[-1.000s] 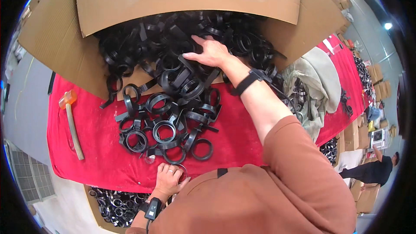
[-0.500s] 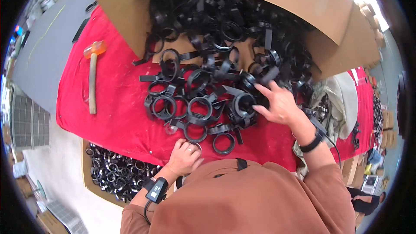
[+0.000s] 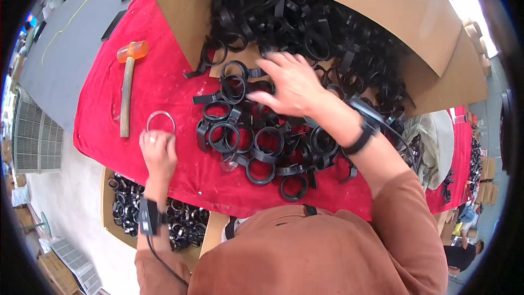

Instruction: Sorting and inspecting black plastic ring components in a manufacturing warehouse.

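On the red-clothed tabletop (image 3: 109, 109), the left hand (image 3: 158, 153) pinches a thin metal ring (image 3: 161, 122) while the right hand (image 3: 295, 84), grip wide and empty, sorts black plastic ring clamps (image 3: 256, 147), seemingly needing one picked next.

You're in a factory workshop: a red-covered worktop (image 3: 164, 82) heaped with black plastic rings (image 3: 256, 142), cardboard boxes (image 3: 349, 0), a hammer (image 3: 127, 84)

A plain bright red cloth (image 3: 164, 84) with faint pale scuffs covers the bench. The ring clamps (image 3: 256, 142) heaped at the centre are all black. The cardboard box (image 3: 382, 5) across the top is plain tan-brown. At upper left, the hammer (image 3: 127, 84) has a translucent orange head and pale wooden handle. The thin ring (image 3: 161, 122) at centre left is silvery. The sleeve (image 3: 327, 251) along the bottom is rust-brown.
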